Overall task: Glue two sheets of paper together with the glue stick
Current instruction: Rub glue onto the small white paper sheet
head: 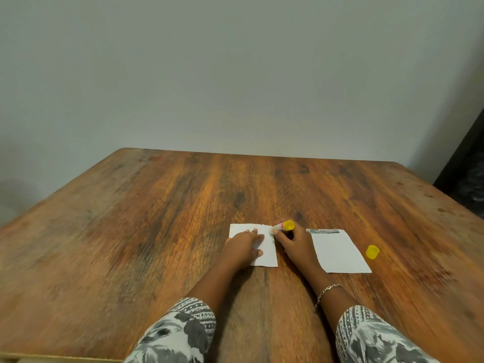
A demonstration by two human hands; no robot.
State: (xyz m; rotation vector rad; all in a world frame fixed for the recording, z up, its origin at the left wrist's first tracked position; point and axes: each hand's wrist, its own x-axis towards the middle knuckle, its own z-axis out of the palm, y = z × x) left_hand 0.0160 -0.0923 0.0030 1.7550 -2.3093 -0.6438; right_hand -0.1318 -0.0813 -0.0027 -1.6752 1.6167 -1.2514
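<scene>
While right hand grips glue stick, tip at far right corner of sheet.
Left hand lies flat, fingers straight, pinning sheet; second sheet near right, apart; cap beyond, on table. Risk: stick overruns edge, smearing table; paper drags or creases if pinning slackens.

Head-worn view, angled forward and down, table close below
</scene>
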